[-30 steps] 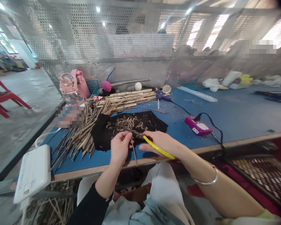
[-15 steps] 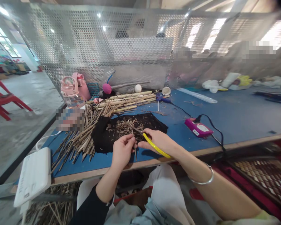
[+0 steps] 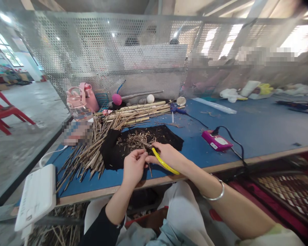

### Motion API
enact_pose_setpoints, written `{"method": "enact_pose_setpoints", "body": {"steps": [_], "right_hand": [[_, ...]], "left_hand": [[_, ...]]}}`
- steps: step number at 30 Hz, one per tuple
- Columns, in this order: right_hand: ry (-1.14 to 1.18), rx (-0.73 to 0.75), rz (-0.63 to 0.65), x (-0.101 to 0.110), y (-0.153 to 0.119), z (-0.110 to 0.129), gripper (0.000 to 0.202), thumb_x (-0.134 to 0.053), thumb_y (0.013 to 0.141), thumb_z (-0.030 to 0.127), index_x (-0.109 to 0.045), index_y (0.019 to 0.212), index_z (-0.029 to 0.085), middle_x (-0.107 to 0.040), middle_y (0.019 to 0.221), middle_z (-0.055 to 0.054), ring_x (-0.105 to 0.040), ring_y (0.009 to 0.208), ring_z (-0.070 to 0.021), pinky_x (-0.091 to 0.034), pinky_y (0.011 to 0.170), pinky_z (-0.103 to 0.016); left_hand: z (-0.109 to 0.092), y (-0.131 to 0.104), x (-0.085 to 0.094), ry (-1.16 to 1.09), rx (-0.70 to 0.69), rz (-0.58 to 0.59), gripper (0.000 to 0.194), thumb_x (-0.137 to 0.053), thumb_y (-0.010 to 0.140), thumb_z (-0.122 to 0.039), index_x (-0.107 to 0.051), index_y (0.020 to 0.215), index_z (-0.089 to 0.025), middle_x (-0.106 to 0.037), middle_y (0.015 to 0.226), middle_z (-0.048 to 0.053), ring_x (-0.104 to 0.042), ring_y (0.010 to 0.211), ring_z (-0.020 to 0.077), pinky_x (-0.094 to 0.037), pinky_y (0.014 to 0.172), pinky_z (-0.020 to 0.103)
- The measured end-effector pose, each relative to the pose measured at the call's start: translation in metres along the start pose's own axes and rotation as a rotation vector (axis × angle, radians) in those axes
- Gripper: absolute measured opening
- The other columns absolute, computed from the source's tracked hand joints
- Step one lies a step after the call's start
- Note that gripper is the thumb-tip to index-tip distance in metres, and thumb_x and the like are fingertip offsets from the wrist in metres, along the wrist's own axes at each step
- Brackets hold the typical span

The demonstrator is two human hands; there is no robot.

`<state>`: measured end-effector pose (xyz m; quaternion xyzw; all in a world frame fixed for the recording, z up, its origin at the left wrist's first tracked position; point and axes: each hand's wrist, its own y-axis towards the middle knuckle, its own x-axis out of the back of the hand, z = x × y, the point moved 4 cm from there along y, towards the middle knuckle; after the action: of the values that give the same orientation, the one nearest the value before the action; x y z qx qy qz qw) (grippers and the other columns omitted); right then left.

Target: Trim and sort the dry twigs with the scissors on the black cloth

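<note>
My left hand (image 3: 135, 165) is closed in a pinch on a thin dry stick (image 3: 151, 170), which hangs below the fingers near the table's front edge. My right hand (image 3: 169, 157) is wrapped around yellow-handled cutters (image 3: 164, 163); their dark metal jaws point up and left, close to the stick. The two hands almost touch. Below and beyond them a black cloth (image 3: 173, 136) lies on the blue table, with a heap of short cut stick pieces (image 3: 138, 138) on it. A bundle of long dry sticks (image 3: 92, 153) lies left of the cloth.
Thicker bamboo canes (image 3: 141, 109) lie behind the cloth, near a blue glue gun (image 3: 177, 109). A purple power box (image 3: 217, 140) with cables sits to the right. Pink bottles (image 3: 79, 102) stand at the back left. A white power bank (image 3: 37, 193) is at the left edge. A perforated metal screen (image 3: 92, 51) closes the back.
My right hand and the cutters have moved slightly left, closer to my left hand. The stick's lower end has tilted a little to the right.
</note>
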<state>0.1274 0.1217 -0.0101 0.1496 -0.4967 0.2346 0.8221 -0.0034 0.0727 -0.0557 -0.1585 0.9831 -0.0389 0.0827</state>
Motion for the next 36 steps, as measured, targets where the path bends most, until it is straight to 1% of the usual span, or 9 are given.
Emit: {"method": "enact_pose_setpoints", "body": {"steps": [5,9,13,17,24,27,30,34,36], "right_hand": [[-0.015,0.003,-0.019,-0.002,0.0,-0.006,0.049,-0.047,0.076,0.067,-0.059,0.082,0.02,-0.064,0.067,-0.004,-0.059,0.06,-0.0175,-0.033,0.052,-0.023],[-0.1,-0.034,-0.033,0.001,-0.004,-0.003,0.056,-0.052,0.07,0.071,-0.058,0.094,0.02,-0.066,0.078,-0.007,-0.061,0.067,-0.0209,-0.033,0.053,-0.024],[-0.103,0.062,-0.05,0.001,-0.007,0.005,0.066,-0.055,0.065,0.073,-0.055,0.1,0.017,-0.064,0.095,-0.011,-0.06,0.08,-0.024,-0.038,0.062,-0.027],[-0.077,0.105,-0.099,-0.002,-0.003,0.009,0.071,-0.057,0.066,0.07,-0.052,0.109,0.014,-0.062,0.1,-0.014,-0.058,0.09,-0.0256,-0.04,0.073,-0.031],[-0.099,0.144,-0.08,-0.005,0.0,0.014,0.075,-0.058,0.066,0.069,-0.051,0.113,0.012,-0.061,0.104,-0.016,-0.056,0.094,-0.0261,-0.041,0.078,-0.033],[-0.125,0.11,-0.092,-0.007,0.0,0.014,0.067,-0.058,0.069,0.066,-0.052,0.11,0.014,-0.062,0.1,-0.014,-0.059,0.092,-0.0249,-0.041,0.075,-0.031],[-0.167,0.055,-0.075,-0.009,0.0,0.012,0.058,-0.054,0.073,0.066,-0.054,0.104,0.017,-0.065,0.092,-0.011,-0.062,0.084,-0.024,-0.04,0.067,-0.028],[-0.206,0.007,-0.043,-0.008,-0.001,0.01,0.055,-0.046,0.076,0.069,-0.056,0.097,0.02,-0.067,0.076,-0.008,-0.065,0.073,-0.0244,-0.036,0.058,-0.026],[-0.207,-0.003,-0.041,-0.006,-0.001,0.009,0.056,-0.044,0.075,0.071,-0.056,0.095,0.021,-0.066,0.073,-0.007,-0.065,0.072,-0.0247,-0.035,0.056,-0.026]], "left_hand": [[0.0,0.001,0.0,0.019,-0.003,0.012,0.021,-0.066,0.07,-0.026,-0.063,0.085,-0.011,-0.065,0.062,0.002,-0.059,0.053,0.0104,-0.049,0.047,0.019],[0.0,0.001,0.001,-0.013,-0.012,-0.007,0.025,-0.067,0.07,-0.029,-0.062,0.088,-0.012,-0.067,0.067,0.003,-0.061,0.057,0.0116,-0.05,0.051,0.021],[0.001,0.003,0.002,-0.045,-0.044,0.008,0.023,-0.066,0.071,-0.029,-0.061,0.087,-0.013,-0.069,0.07,0.005,-0.064,0.063,0.0137,-0.052,0.059,0.024],[0.002,0.003,0.002,-0.032,-0.058,0.033,0.023,-0.067,0.07,-0.029,-0.062,0.087,-0.014,-0.069,0.072,0.005,-0.065,0.068,0.0159,-0.051,0.062,0.025],[-0.001,0.002,0.002,-0.038,-0.113,0.031,0.019,-0.065,0.072,-0.029,-0.06,0.083,-0.014,-0.069,0.07,0.003,-0.063,0.063,0.0142,-0.05,0.063,0.026],[0.0,0.002,0.001,-0.055,-0.082,0.035,0.02,-0.066,0.071,-0.029,-0.061,0.083,-0.014,-0.069,0.071,0.004,-0.064,0.065,0.0147,-0.05,0.062,0.025],[0.001,0.003,0.001,-0.078,-0.028,0.014,0.023,-0.067,0.069,-0.029,-0.061,0.085,-0.013,-0.068,0.07,0.004,-0.064,0.066,0.0152,-0.05,0.06,0.025],[0.002,0.004,0.001,-0.059,0.012,-0.011,0.024,-0.065,0.07,-0.028,-0.061,0.088,-0.013,-0.068,0.072,0.005,-0.063,0.064,0.0138,-0.05,0.058,0.024],[0.003,0.003,0.002,-0.055,0.007,-0.018,0.025,-0.065,0.071,-0.028,-0.061,0.09,-0.012,-0.069,0.073,0.005,-0.063,0.064,0.0138,-0.05,0.058,0.024]]}}
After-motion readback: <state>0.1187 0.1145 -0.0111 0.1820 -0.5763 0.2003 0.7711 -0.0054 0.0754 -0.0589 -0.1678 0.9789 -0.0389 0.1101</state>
